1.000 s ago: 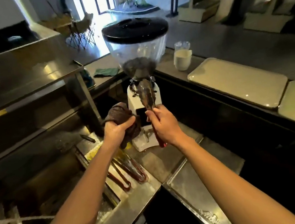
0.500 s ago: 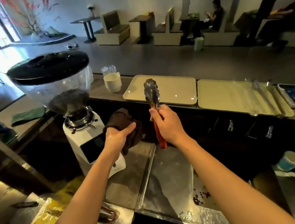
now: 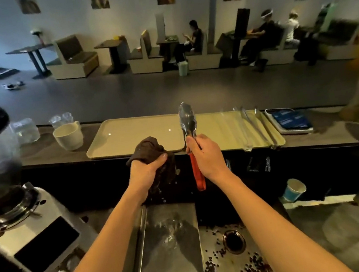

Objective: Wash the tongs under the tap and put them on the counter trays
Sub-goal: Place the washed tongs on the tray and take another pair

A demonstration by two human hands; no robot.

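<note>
**Over the sink, tongs held upright before the trays**

At the bar, from the head view, the right hand (image 3: pixel 205 155) has its fingers curled round the tongs (image 3: pixel 187 121) near their middle. The grip is clamped on the shaft, and the two arms of the tongs are squeezed together. They stand almost upright, metal tips on top and the red handle end hanging below the fist. They are in the air above the sink (image 3: pixel 210 247), short of the table (image 3: pixel 47 152). Their tips line up with the seam between the left tray (image 3: pixel 129 137) and the right tray (image 3: pixel 222 128).

Both trays lie ahead of the hand on the table, and the right hand is the nearer one to them. I'd judge that laying the tongs down means tipping that long axis forward and flat. Another pair (image 3: pixel 251 124) lies lengthwise on the right tray.

The left hand (image 3: pixel 147 173) is just beside, its grip bunched round a dark cloth (image 3: pixel 150 147), apart from the tongs. No tap shows, so whether the washing is over I can only guess.
</note>
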